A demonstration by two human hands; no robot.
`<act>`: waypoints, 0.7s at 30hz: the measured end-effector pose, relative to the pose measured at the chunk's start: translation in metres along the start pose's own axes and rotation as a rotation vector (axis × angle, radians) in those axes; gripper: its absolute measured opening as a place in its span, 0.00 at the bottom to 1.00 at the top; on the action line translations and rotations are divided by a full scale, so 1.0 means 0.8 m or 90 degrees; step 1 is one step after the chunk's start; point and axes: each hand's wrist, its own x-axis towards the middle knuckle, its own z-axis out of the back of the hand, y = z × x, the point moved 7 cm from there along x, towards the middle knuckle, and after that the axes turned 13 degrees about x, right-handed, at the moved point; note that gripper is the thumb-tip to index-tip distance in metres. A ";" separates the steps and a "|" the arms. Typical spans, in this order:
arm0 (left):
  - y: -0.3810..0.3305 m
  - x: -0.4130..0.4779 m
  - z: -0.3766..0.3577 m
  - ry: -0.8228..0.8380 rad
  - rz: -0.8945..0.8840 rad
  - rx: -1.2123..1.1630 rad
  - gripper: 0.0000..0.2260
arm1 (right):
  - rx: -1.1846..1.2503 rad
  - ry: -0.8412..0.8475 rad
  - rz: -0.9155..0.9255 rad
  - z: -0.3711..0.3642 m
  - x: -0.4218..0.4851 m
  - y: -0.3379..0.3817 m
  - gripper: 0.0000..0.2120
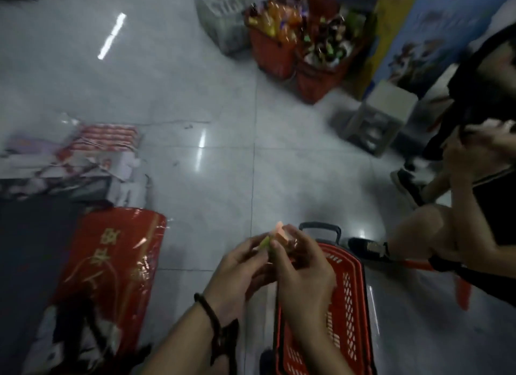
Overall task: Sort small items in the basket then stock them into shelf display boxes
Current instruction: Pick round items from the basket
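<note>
Sorting step, head view, read from the left edge to the right. At the lower left, a red foil-wrapped pack [111, 263] is seen on the floor [195, 95], with opened cartons [83, 156] above it at mid-left; their printing is too blurred to read.

At lower centre, the left hand [240, 274] and right hand [304, 271] are brought together. Both grips are closed on the small items [280, 231], a pink piece and a green one pinched between the fingertips, just above the near end of the red basket [349, 305]. It is judged that sorting is in hand and that stocking has not yet begun. The next move calls for the pieces to be told apart by kind and grouped.

No shelf or display box is shown (so the destination cannot be placed). The basket's contents are hidden behind the hands and wrists, and its lower end is cut off by the frame edge. What the items are cannot be made out.

At upper centre, two further red baskets [293, 47] of bottled goods are blurred. A second person [460, 221] is cropped at the right edge.
</note>
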 end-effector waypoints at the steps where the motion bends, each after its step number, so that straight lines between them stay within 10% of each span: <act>1: -0.026 -0.025 0.007 -0.014 -0.023 -0.008 0.15 | 0.017 0.017 0.013 -0.011 -0.012 0.029 0.15; 21: -0.110 -0.650 0.275 -0.501 -0.328 -0.041 0.11 | -0.114 0.843 0.373 -0.313 -0.483 0.355 0.24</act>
